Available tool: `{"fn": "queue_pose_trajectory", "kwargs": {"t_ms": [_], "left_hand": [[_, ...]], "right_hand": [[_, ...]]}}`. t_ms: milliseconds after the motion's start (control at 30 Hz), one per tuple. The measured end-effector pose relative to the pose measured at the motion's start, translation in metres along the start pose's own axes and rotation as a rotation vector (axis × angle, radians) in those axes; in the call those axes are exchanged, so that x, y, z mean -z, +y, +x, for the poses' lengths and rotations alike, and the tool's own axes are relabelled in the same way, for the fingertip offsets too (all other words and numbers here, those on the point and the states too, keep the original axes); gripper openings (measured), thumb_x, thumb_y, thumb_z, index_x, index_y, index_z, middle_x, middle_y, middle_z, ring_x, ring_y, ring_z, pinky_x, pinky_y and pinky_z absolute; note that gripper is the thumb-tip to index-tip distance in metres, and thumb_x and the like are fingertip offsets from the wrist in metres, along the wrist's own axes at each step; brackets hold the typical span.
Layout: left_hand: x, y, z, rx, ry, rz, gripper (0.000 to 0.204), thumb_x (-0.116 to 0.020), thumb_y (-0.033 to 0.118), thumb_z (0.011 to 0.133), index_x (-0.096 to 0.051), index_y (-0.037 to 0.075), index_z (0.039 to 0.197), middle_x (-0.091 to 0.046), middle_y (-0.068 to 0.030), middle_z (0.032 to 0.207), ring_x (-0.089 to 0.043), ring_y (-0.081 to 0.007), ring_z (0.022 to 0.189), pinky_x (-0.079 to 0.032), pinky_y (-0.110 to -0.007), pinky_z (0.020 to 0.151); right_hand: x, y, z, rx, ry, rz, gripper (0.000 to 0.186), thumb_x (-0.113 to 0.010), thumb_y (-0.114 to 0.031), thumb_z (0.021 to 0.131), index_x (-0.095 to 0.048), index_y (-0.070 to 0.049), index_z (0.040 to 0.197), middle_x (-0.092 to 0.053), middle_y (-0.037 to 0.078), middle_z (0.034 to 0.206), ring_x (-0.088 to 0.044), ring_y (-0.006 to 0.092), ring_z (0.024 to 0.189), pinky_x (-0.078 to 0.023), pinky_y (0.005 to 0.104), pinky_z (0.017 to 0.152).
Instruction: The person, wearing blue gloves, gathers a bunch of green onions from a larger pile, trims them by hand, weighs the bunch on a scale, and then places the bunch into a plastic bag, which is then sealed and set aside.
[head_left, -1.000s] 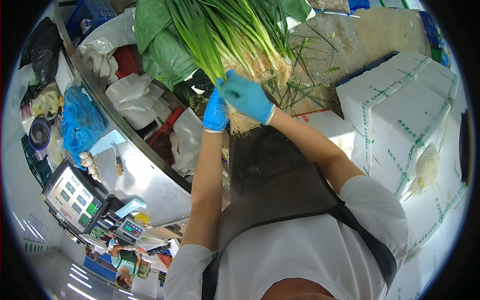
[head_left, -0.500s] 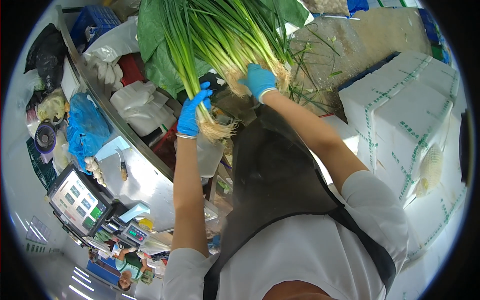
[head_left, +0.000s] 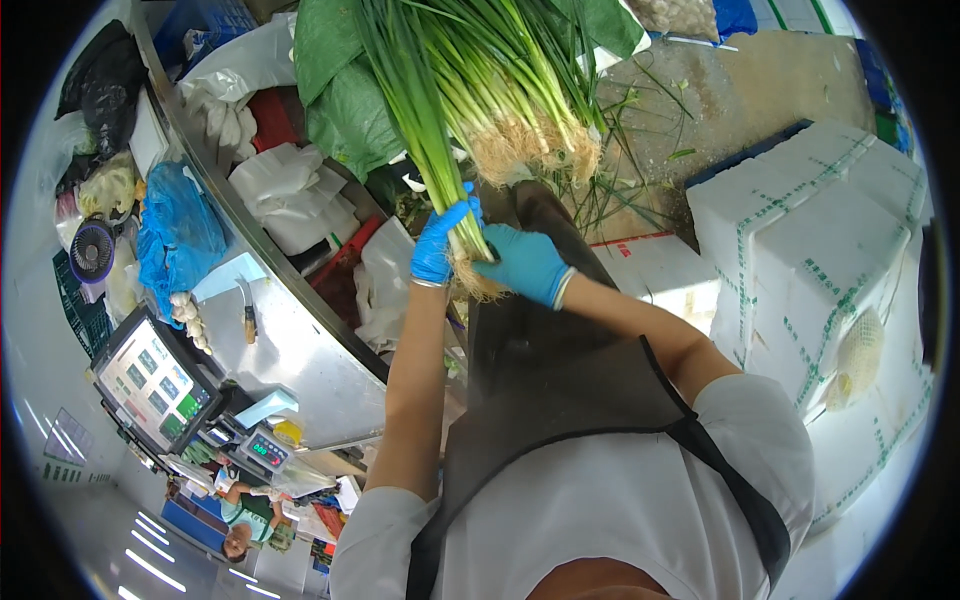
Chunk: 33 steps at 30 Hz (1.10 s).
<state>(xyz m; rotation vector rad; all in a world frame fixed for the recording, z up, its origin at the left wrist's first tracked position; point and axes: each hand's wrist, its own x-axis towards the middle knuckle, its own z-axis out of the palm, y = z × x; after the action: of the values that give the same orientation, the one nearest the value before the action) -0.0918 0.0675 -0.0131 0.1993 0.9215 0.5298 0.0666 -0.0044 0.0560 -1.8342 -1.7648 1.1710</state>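
My left hand (head_left: pixel 436 246), in a blue glove, is wrapped round the white stems of a bunch of scallions (head_left: pixel 424 125). The bunch's long green leaves stretch away from me, and its pale roots hang toward my body. My right hand (head_left: pixel 530 265), in a teal-blue glove, is closed on the same bunch's root end from the right side; its fingertips are partly hidden. Beyond both hands a larger pile of scallions (head_left: pixel 492 85) lies on a green sheet (head_left: pixel 350 115), its shaggy roots pointing toward me.
At left runs a metal counter (head_left: pixel 305 370) with a sickle-like knife (head_left: pixel 249 315), a touch screen (head_left: pixel 157 380), a scale display (head_left: pixel 266 450) and a blue plastic bag (head_left: pixel 178 230). White foam boxes (head_left: pixel 790 240) are stacked at right. Loose leaves (head_left: pixel 640 190) litter the floor. Another person (head_left: pixel 245 522) is at lower left.
My right hand has left the pile's roots and come back to the bunch in my left hand. That bunch has moved slightly right, and the view has shifted a little.
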Motion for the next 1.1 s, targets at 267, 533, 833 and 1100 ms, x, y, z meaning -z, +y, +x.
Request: {"fn": "queue_pose_trajectory", "kwargs": {"t_ms": [267,533,833,1100], "left_hand": [[-0.016,0.011,-0.016,-0.06,-0.02,0.102,0.05,-0.066,0.01,0.087,-0.048,-0.002,0.133,-0.063,-0.0131,0.111,-0.063,-0.0254,0.099,-0.053,-0.036,0.087],[-0.041,0.011,-0.017,-0.034,-0.013,-0.048,0.049,-0.06,0.009,0.088,-0.046,-0.003,0.134,-0.058,-0.0218,0.125,-0.059,-0.032,0.115,-0.051,-0.041,0.095],[-0.026,-0.006,0.003,-0.016,0.137,-0.029,0.038,-0.068,0.014,0.087,-0.059,-0.001,0.12,-0.066,-0.0115,0.103,-0.066,-0.0214,0.087,-0.055,-0.033,0.076],[-0.018,0.027,0.008,-0.054,0.007,0.139,0.046,-0.069,0.013,0.085,-0.056,-0.004,0.125,-0.066,-0.0099,0.095,-0.063,-0.0184,0.082,-0.054,-0.031,0.076]], "right_hand": [[0.058,0.014,0.078,-0.485,-0.013,0.845,0.033,-0.071,-0.036,0.086,-0.064,-0.003,0.086,-0.062,0.0,0.074,-0.057,0.0102,0.065,-0.049,0.0264,0.059],[0.023,0.06,0.088,-0.398,-0.248,1.362,0.027,-0.066,-0.024,0.092,-0.069,-0.003,0.109,-0.068,0.002,0.08,-0.054,0.007,0.06,-0.044,0.0199,0.053],[0.041,0.015,0.056,-0.476,0.172,1.196,0.02,-0.067,-0.019,0.089,-0.071,0.0,0.092,-0.066,0.006,0.072,-0.06,0.0101,0.057,-0.047,0.0223,0.053],[0.053,0.105,-0.042,-0.085,-0.798,0.262,0.019,-0.068,-0.023,0.085,-0.069,-0.004,0.089,-0.069,0.009,0.079,-0.065,0.0195,0.065,-0.052,0.0321,0.063]]}}
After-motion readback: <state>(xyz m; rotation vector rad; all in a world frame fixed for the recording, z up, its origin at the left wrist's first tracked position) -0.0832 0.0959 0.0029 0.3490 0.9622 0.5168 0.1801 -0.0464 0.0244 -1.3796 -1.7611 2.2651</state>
